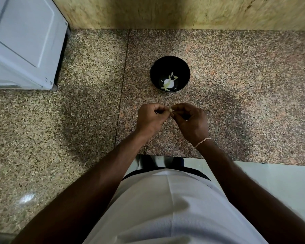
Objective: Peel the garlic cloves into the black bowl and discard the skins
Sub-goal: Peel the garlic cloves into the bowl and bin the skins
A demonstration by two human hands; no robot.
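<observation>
Granite counter (pixel 88 106); hands (pixel 171 118) pinching clove (pixel 170 110)

Speckled granite counter (pixel 236 85), black bowl (pixel 158 67) on it, possibly white appliance (pixel 23 41) at left

White shirt (pixel 165 208), pale wrist thread (pixel 202 142)

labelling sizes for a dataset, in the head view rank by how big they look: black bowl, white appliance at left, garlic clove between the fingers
1. white appliance, cut off by the frame edge
2. black bowl
3. garlic clove, mostly hidden, pinched by the left hand and right hand
</observation>
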